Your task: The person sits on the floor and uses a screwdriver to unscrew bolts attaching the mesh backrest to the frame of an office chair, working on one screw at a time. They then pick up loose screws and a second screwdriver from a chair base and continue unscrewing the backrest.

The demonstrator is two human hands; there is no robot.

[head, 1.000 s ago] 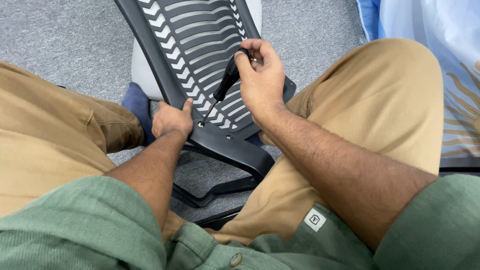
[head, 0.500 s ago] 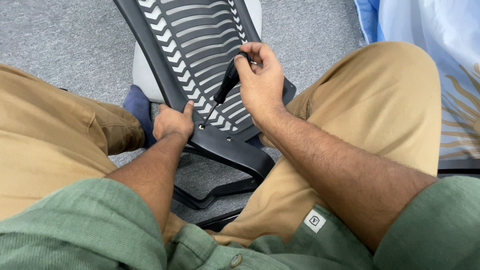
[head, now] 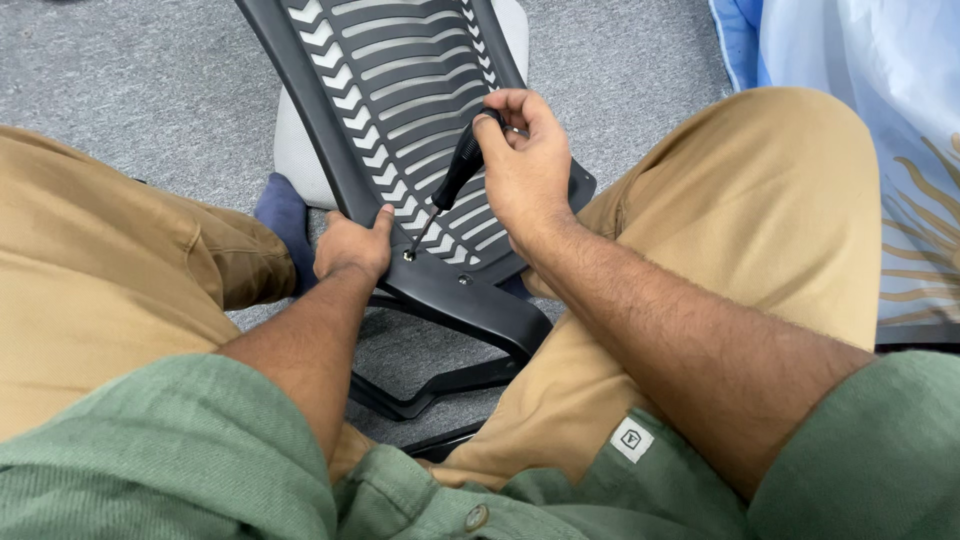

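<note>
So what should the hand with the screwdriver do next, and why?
Probably turn the screwdriver in place. Its tip already sits on the screw in the black chair back, the right hand grips the handle from above, and the left hand braces the frame edge beside it. Whether the screw is already tight cannot be seen, so a gentle test turn seems wise.

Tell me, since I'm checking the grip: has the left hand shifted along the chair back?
No. The left hand still grips the chair back edge beside the same screw.
</note>
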